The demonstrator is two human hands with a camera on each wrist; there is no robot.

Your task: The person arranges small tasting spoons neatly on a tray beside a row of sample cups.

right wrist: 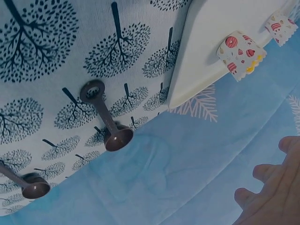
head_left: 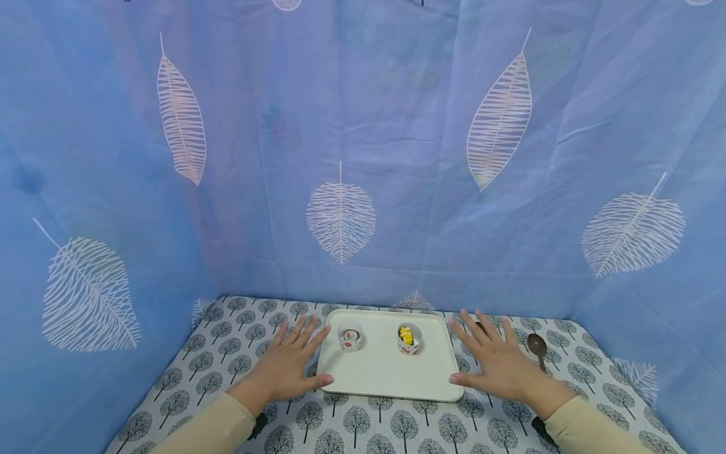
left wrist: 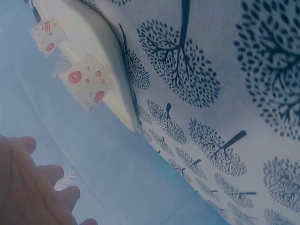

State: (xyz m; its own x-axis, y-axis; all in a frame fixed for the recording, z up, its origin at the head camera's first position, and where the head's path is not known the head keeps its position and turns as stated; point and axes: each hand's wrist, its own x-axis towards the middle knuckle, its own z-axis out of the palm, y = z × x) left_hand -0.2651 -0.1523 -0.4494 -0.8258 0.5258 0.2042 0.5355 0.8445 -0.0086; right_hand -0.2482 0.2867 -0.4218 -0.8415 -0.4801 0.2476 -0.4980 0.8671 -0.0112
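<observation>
My left hand (head_left: pixel 286 369) is spread with straight fingers beside the left end of a cream tray (head_left: pixel 391 375), holding nothing. At the tray's right end my right hand (head_left: pixel 500 367) is spread the same way, also without anything in it. Two patterned paper baking cups stand upright on the tray. The left cup (head_left: pixel 350 347) contains a small round piece, whitish with dark and reddish parts; its kind is unclear. Inside the right cup (head_left: pixel 409 349) is a lumpy yellow piece (head_left: pixel 406 335). Both cups also appear in the left wrist view, the nearer cup (left wrist: pixel 89 83) being larger.
Two brown scoop-like spoons lie right of the tray. One spoon (head_left: pixel 537 346) shows past my right hand; the other spoon (right wrist: pixel 107 115) is mostly hidden behind that hand in the head view. A tree-print cloth (head_left: pixel 357 422) covers the table. Blue leaf-print curtains (head_left: pixel 397 239) enclose it.
</observation>
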